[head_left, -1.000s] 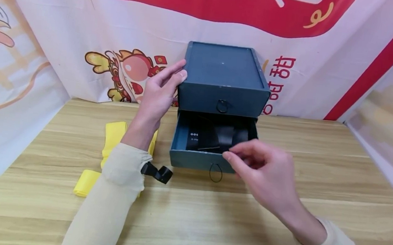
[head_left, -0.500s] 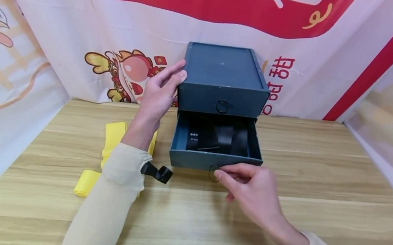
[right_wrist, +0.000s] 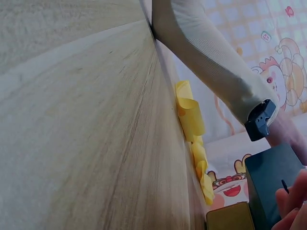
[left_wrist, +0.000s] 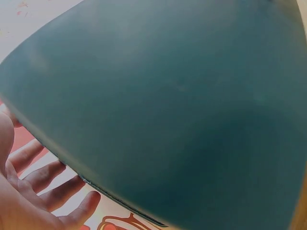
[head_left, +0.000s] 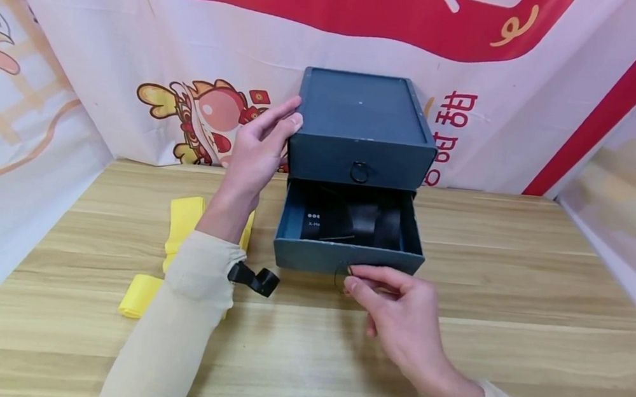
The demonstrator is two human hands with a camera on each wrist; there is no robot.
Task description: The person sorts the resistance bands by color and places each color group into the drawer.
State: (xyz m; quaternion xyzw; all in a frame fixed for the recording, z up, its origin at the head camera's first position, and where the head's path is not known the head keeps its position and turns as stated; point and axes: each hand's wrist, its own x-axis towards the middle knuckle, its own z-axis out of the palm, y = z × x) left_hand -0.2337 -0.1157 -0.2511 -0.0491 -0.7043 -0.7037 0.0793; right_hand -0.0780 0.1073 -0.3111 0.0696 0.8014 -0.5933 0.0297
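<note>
A dark blue box with two drawers stands against the back cloth. Its upper drawer is closed, while the lower drawer is pulled out and shows black items inside. My left hand rests on the box's left side with fingers extended; in the left wrist view its fingertips lie along the edge of the side panel. Thumb and forefinger of my right hand pinch the thin black loop pull on the lower drawer's front. Another loop pull hangs on the upper drawer.
Folded and rolled yellow strips lie on the wooden table to the left, partly behind my left forearm. A black strap sticks out from my left cuff. Printed cloth forms the back and sides.
My right hand has come down from the lower drawer's rim to its loop pull and now pinches it. The drawer front has shifted very slightly. My left hand has stayed put.
</note>
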